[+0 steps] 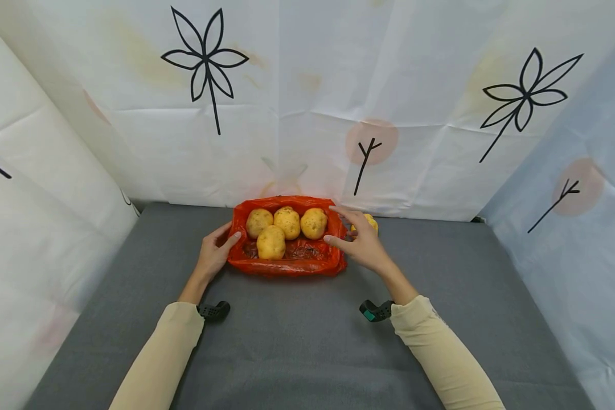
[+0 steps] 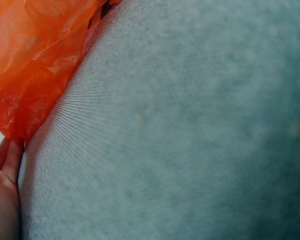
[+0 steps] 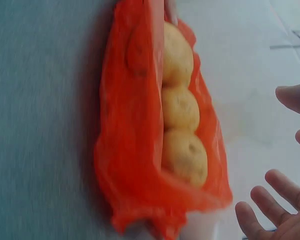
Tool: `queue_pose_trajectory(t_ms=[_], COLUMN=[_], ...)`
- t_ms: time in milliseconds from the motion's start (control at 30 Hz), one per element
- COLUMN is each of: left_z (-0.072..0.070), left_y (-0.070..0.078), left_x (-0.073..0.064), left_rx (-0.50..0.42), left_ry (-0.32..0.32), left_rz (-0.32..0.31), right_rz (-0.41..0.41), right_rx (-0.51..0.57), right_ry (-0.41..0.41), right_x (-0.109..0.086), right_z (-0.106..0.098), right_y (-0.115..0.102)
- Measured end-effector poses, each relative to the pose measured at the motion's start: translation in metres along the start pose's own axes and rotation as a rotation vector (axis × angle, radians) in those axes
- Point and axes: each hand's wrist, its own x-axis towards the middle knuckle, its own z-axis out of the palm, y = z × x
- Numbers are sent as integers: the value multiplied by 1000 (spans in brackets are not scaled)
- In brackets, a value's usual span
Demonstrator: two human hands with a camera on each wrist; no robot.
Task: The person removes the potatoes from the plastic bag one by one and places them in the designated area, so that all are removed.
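A red plastic bag (image 1: 287, 267), spread open in a boxy rectangular shape, sits at the back of the grey table. Several potatoes (image 1: 271, 243) lie inside it, three along the far side and one nearer the front. At the bag's left end my left hand (image 1: 216, 250) holds the rim, thumb on the inner side and fingers outside. Beside the right end, my right hand (image 1: 361, 242) hovers with fingers spread and nothing in its grasp. The right wrist view shows those fingers (image 3: 285, 192) apart from the plastic.
A yellow rounded thing (image 1: 372, 222) lies behind my right hand, mostly hidden by it. White printed cloth (image 1: 307, 74) hangs behind the table (image 1: 297, 341) and along both sides. A dark band (image 1: 213, 311) is on each wrist.
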Motion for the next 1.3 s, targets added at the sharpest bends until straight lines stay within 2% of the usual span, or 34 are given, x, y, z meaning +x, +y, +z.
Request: queue_pose_trajectory(t_ms=[333,500,700,867,1133,1300], left_z=[0,0,0,-1,0,0], left_y=[0,0,-2,-2,-2,-1], left_x=[0,0,0,0,-1,-1], left_rx=[1,3,-6,-13,12,15], left_ry=[1,4,-7,-13,-9,-10], left_rz=[2,7,15,13,9,2], right_rz=[-60,-15,-2,16,80,89], right_rx=[60,81,66,20,-161,-190], right_ry=[-52,-102,-108,-98,-80,-92], right_x=[13,20,31,37,34,33], right_z=[41,63,89,106,125,133], right_y=[-12,-13,-12,-12,-18,-15])
